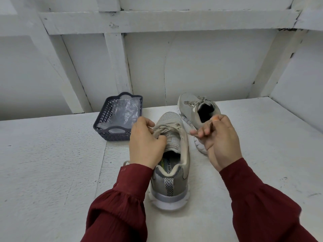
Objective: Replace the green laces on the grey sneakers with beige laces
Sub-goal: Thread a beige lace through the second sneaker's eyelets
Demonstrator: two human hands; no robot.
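Bare white painted tabletop gives passage left and right of the near grey mesh sneaker; ahead, a dark blue perforated plastic basket stands left, a second grey mesh sneaker just beside on the right, white wall panelling behind

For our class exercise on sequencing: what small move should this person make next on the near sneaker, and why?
Probably tie off the beige laces: on the near sneaker they look threaded up to the tongue, the left hand grips them there, and the far sneaker already looks laced in beige.
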